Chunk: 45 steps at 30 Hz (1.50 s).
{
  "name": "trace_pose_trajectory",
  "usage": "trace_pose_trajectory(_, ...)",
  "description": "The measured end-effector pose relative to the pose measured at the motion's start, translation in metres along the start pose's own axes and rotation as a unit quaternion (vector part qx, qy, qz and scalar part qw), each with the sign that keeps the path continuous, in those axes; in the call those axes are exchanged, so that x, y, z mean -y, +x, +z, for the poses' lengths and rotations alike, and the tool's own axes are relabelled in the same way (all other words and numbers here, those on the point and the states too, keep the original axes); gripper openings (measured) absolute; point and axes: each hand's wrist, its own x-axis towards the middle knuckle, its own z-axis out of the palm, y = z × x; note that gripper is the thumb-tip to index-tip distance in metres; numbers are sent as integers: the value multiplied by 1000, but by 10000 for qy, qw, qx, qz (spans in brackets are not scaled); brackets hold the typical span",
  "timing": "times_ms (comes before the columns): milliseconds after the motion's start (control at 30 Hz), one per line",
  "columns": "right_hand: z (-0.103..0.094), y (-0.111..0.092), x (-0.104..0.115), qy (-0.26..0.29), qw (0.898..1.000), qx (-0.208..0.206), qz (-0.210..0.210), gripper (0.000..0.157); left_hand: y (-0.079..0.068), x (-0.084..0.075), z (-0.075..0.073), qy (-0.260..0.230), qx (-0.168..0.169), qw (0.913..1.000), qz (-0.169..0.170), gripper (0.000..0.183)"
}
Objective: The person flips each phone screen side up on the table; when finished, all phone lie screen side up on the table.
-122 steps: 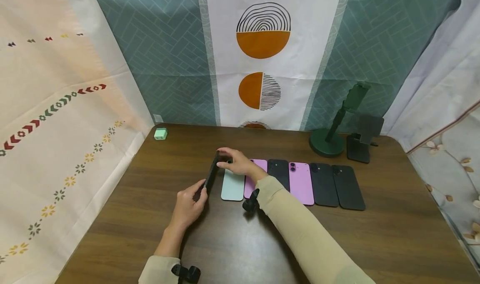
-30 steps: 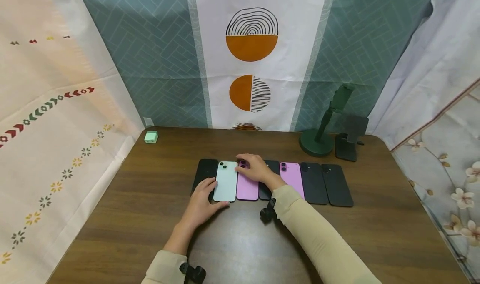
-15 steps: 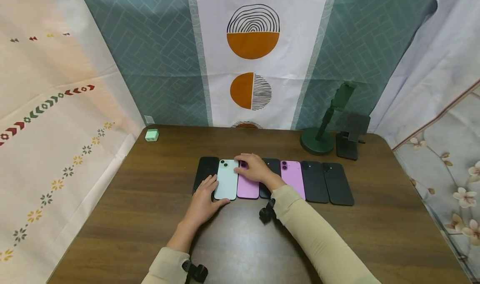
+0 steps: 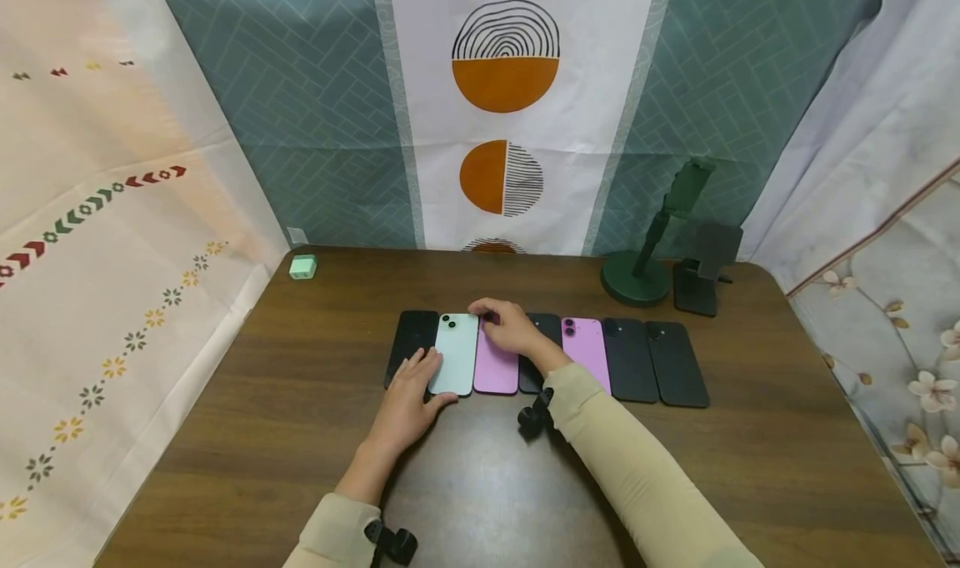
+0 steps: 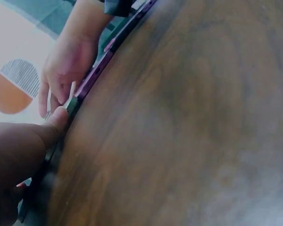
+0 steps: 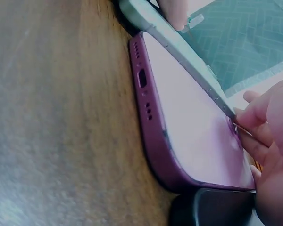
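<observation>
A mint-green phone lies back up between a black phone on its left and a pink phone on its right. My left hand rests at the lower left of the mint phone, fingers extended over the seam with the black one and thumb along its bottom edge. My right hand is over the top of the pink phone, its fingertips right at the mint phone's upper right corner. In the right wrist view, the mint phone's side edge stands slightly above the pink phone. The right hand partly hides the pink phone's cameras.
The row continues right with a black phone, a second pink phone and two dark phones, the last one at the end. A green stand, a dark stand and a mint block sit at the back.
Earlier, both hands held a black phone tilted left of the mint one; now it lies flat in the row. Since half a second ago, the right thumb has drawn back from the mint phone's edge.
</observation>
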Motion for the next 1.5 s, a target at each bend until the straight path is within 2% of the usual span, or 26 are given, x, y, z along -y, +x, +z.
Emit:
trace_pose_trajectory(267,-3,2,-4,-12,9997,-140,-203,36,0,0,-1,253,-34,9994,224,58)
trace_pose_trajectory(567,-2,-1,-2,324,9992,-110,-226,34,-5,-1,3,515,-180,9965,632,51)
trace_pose_trajectory(800,1,1,0,509,9966,-204,-611,39,-8,0,3,279,-258,9967,715,46)
trace_pose_trajectory(900,1,1,1,466,9958,-232,-756,40,-9,1,4,69,-276,9965,790,44)
trace_pose_trajectory(1033,-1,1,1,262,9955,-163,-893,41,-8,-1,3,-124,-325,9963,780,51)
trace_pose_trajectory(1133,-1,1,2,136,9955,-76,-934,42,-6,-6,2,-173,-453,9953,838,55)
trace_pose_trajectory(1333,-3,2,3,149,9954,-53,-949,45,-4,-11,1,-151,-795,9891,1233,48)
trace_pose_trajectory(1500,-3,3,3,140,9968,174,-771,54,-6,-10,3,-347,-1028,9849,1347,47)
